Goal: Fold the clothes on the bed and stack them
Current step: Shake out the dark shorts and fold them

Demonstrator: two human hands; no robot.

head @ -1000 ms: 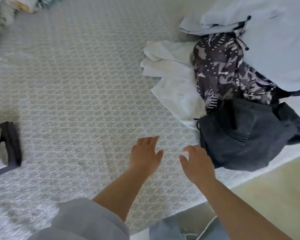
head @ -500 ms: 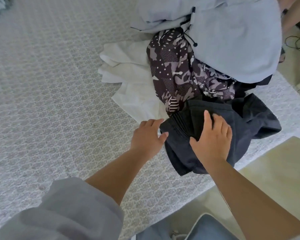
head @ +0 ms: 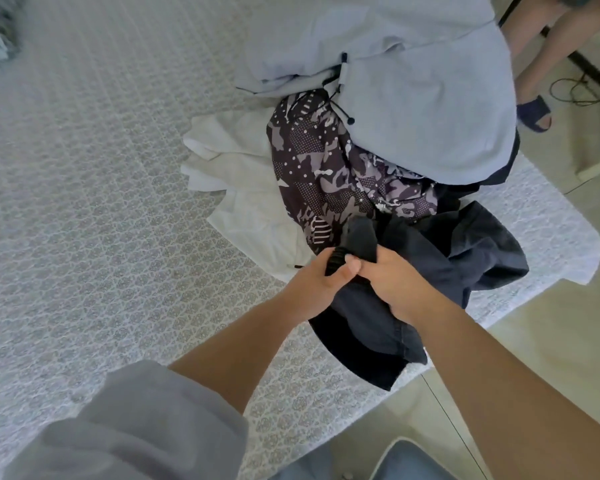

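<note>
Now clamped together on the bunched, ribbed waistband of the dark navy crumpled shorts (head: 430, 271): left hand (head: 316, 285) and right hand (head: 400, 289), flat or hovering half a second ago. Shorts gathered and partly lifted at the near right corner of the grey lace-patterned bedspread (head: 101, 202), still touching the purple camouflage-print garment (head: 326, 174), white shirt (head: 243, 188) and pale blue hoodie (head: 430, 98). Likely first pick; nothing folded yet.
</note>
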